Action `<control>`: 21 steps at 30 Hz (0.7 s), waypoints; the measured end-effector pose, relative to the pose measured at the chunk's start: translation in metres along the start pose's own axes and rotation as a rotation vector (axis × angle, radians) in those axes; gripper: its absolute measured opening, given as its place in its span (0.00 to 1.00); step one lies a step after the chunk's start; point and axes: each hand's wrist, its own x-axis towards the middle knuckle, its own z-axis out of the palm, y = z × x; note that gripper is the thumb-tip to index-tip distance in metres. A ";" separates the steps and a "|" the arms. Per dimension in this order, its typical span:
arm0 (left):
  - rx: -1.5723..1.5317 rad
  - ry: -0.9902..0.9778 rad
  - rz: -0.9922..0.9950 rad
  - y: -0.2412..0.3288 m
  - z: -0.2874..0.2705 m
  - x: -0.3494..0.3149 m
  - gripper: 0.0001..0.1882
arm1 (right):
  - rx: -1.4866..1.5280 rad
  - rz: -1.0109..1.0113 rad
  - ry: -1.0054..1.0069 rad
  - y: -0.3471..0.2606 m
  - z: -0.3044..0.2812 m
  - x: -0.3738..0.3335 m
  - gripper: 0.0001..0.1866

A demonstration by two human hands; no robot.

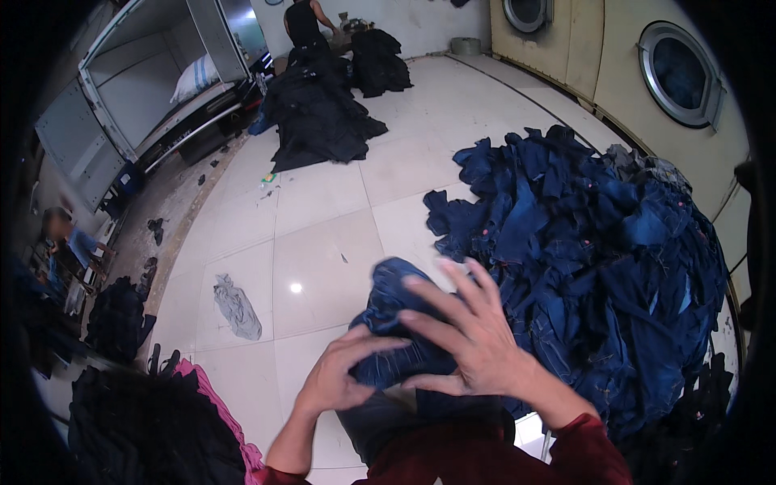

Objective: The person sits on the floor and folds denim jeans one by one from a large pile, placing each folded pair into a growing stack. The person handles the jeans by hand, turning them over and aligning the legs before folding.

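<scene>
A bunched dark-blue denim garment (390,284) is over my lap, between my two hands. My left hand (343,372) curls round its near left side, thumb and fingers on the cloth. On the other side my right hand (477,339) is spread, its fingers apart and a little blurred over the garment's right side. Part of the denim is hidden behind this hand. Just to the right lies a big heap of dark-blue denim garments (582,250) on the floor.
Black garments (323,113) lie heaped at the back, near a person (305,24). More dark clothes (153,424) and pink cloth (214,408) are at the lower left. A grey cloth (237,307) lies on the tiles. Large round-door machines (683,73) line the right; another person (77,242) is far left.
</scene>
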 end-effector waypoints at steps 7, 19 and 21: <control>-0.082 0.030 0.122 0.065 -0.083 -0.004 0.50 | 0.826 -0.303 -0.376 0.009 -0.018 0.099 0.16; 0.909 0.341 0.153 -0.083 -0.245 0.037 0.25 | -0.098 -0.185 -0.550 0.136 0.007 0.243 0.22; 0.668 0.418 -0.046 -0.089 -0.267 0.056 0.21 | -0.259 -0.127 -0.391 0.148 0.028 0.262 0.28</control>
